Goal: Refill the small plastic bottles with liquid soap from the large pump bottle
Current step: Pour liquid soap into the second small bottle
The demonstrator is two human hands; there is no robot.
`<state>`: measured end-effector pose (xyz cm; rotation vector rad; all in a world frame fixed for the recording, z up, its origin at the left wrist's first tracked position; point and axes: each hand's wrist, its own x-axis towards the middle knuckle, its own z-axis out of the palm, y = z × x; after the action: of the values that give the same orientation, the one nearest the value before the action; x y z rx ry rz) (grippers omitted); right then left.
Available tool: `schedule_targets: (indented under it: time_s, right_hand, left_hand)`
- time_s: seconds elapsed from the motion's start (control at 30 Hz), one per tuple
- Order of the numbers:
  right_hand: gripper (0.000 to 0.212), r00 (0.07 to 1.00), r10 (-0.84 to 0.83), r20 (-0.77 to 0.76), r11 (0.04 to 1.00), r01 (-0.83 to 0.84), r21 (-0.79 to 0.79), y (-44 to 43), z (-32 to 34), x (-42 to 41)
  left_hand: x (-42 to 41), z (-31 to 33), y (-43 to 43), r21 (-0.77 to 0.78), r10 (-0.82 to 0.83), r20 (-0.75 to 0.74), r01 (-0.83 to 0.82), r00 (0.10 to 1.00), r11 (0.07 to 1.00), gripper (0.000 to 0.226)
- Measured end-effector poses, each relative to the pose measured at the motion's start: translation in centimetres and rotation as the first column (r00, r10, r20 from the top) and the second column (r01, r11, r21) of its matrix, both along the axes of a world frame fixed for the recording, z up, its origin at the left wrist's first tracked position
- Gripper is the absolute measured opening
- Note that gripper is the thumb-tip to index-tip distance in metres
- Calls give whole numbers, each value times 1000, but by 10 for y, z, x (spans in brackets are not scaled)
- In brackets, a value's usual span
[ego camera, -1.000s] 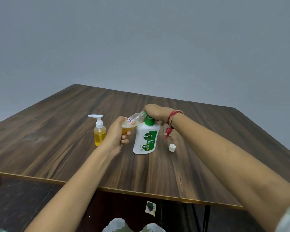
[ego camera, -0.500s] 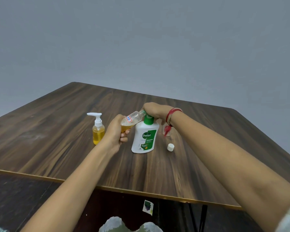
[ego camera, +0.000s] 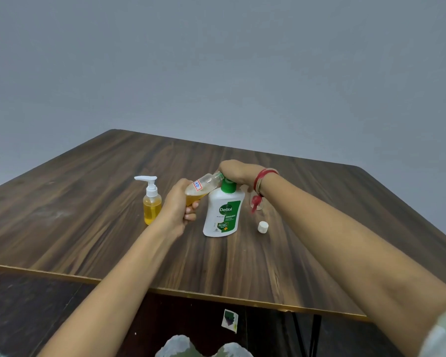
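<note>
My left hand (ego camera: 177,202) gripped the small clear bottle (ego camera: 204,185) round its base, with some yellow soap pooled low inside. Its long axis tilted up and to the right, so the open mouth reached just under my right hand (ego camera: 236,171). That hand was curled over the pump head of the large pump bottle (ego camera: 223,215) and hid the spout. The large pump bottle stood upright about mid-table (ego camera: 88,202), well back from the near edge. My right hand was nearer the pump. I judged the next press turned on the mouth sitting under the spout. A white cap (ego camera: 263,226) lay just beside it, toward the right edge.
</note>
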<state>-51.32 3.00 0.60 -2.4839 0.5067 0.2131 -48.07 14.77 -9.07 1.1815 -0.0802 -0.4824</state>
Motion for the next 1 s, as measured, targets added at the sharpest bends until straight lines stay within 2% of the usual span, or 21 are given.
schedule_targets:
  time_s: [0.03,0.13,0.27,0.33,0.57,0.77,0.9,1.0]
  right_hand:
    - [23,1000,-13,10,1000,13,14,0,-1,0]
    - [43,1000,-24,-6,999,25,46,-3,1,1]
    - [22,1000,4,-7,1000,-4,-26,-1,0,-1]
    - [20,1000,5,-17,999,-6,-46,-1,1,-1]
    - [24,1000,14,13,999,-13,-46,-2,-3,4]
    - [12,1000,4,0,1000,-4,-31,-2,-1,2]
    - [21,1000,13,8,1000,-13,11,-3,-1,6]
    - [24,999,8,39,999,-6,-41,-3,-7,9]
  left_hand:
    - [0,-1,0,3,-10,1,10,1000,1000,25]
    - [-1,-2,-1,-15,-54,5,54,999,998,26]
    - [0,-2,-1,-2,-32,2,32,999,999,26]
    - [-1,-4,-1,-6,-49,-7,49,999,999,27]
    - [-1,-3,0,0,-21,-12,21,1000,1000,26]
    - [-1,1,1,2,-13,6,13,1000,1000,26]
    - [-1,-1,0,-8,-36,5,36,999,999,26]
    - [1,0,1,5,2,4,-2,1000,1000,26]
